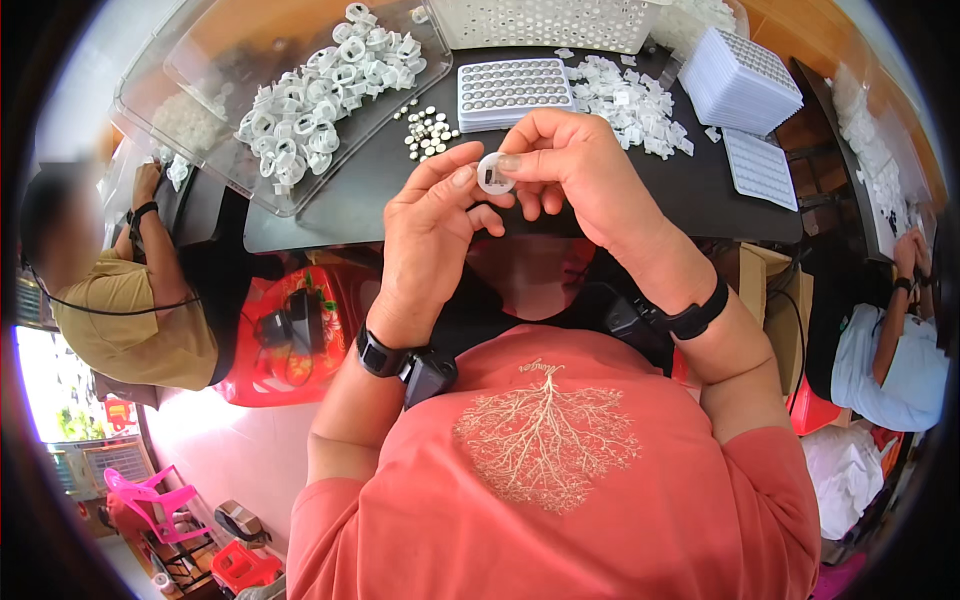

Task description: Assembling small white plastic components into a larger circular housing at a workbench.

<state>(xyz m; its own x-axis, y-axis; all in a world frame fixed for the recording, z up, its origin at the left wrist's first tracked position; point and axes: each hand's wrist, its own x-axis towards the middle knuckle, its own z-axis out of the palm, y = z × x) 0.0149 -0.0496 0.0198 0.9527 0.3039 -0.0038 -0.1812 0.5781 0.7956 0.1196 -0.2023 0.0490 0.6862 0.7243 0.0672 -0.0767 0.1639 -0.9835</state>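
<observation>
Above the near edge of the black table, a small round white plastic piece (492, 182) with a dark rectangular part in its middle is held up between my two hands. My left hand (432, 218) grips its left side between thumb and forefinger, the other fingers loosely curled. From the right, my right hand (575, 165) pinches the same piece with thumb and bent fingers. Beyond the hands lie loose silver button cells (430, 133), and a white tray of button cells (514, 88) in rows. Small flat white plastic pieces (628, 105) form a heap to the right.
A clear plastic bin (290, 206) holding white ring-shaped parts (330, 90) stands at left. A perforated white basket (545, 22) is at the back. Stacked white trays (742, 80) rise at right beside a single tray (760, 168). Other people (135, 310) work on both sides.
</observation>
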